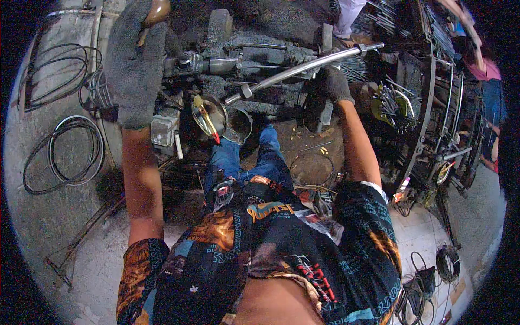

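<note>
Head view: two hands, both gloved in grey. Count: one long steel rod (295, 71); one nut (247, 91) on its threaded near end; two round metal dishes (238, 127); one brush (207, 120) with a red tip, resting across the left dish; two cable coils (76, 154) at left, one above the other; two other people, in part, one by a light trouser leg (349, 19) at the top, one by a pink top (490, 70) at far right. The loose rods in the bin (392, 108) overlap too much to count. Position: the rod slants over the dark machine (222, 66), threaded end lower left, far end upper right. My right hand (338, 85) is at the rod's far half, just below its line; its fingers are partly hidden there, so I cannot tell whether they are closed round it. My left hand (134, 70) is well apart from the rod, to its left, beside the machine; its fingers run up toward the top edge, and I cannot tell whether they are spread or pinching.
</note>
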A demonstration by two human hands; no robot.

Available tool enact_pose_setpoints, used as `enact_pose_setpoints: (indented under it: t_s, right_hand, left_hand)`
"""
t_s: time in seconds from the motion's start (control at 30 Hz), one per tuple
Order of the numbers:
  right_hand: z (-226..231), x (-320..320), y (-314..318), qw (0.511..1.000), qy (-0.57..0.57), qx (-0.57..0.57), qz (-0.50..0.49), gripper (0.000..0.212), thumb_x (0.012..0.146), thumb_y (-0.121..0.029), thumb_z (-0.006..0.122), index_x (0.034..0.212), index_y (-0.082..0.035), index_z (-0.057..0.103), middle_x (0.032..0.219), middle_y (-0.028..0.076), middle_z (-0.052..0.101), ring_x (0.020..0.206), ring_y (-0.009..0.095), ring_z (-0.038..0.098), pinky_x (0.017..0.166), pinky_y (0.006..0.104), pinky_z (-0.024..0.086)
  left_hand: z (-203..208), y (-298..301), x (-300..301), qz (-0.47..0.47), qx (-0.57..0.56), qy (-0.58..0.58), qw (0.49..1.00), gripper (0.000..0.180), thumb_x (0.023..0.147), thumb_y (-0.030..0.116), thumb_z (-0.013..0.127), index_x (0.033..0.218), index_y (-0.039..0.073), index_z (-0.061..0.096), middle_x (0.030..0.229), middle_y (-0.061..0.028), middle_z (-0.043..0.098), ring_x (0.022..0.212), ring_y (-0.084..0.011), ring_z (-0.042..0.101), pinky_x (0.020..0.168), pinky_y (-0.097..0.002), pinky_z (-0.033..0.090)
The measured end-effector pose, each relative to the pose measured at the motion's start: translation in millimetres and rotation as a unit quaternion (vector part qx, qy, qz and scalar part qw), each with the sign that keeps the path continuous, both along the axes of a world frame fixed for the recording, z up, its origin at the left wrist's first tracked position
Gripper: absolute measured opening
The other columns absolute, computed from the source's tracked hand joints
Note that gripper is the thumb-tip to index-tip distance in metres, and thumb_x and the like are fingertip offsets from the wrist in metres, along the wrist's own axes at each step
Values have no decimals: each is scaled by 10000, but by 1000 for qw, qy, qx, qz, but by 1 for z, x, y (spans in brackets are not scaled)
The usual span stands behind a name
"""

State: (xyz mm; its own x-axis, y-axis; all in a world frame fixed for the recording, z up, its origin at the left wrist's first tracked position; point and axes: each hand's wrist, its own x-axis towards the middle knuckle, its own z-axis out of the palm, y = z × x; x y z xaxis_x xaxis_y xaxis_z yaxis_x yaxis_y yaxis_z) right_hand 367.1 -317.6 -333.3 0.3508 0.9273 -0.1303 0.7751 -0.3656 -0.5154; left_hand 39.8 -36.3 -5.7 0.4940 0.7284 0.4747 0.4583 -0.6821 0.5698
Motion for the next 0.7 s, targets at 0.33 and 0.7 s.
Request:
enact_pose_setpoints:
  t_s: [0.33,0.7]
  right_hand:
    - [95,-27,3,985,-19,134,-105,435,799,-91,728,1221,-15,650,1126,231,684,1071,413,651,964,476,503]
    - [193,41,36,972,-219,13,86,665,711,-211,790,1339,-112,593,1278,182,608,1276,392,527,1102,643,311]
  left_hand:
    - [4,6,-1,-14,93,68,993,369,969,196,662,1309,56,631,1278,-104,678,1166,-240,634,1018,-368,494]
    - [2,16,-3,-45,35,103,993,294,962,162,670,1250,107,648,1221,-105,689,1176,-290,643,1017,-380,499]
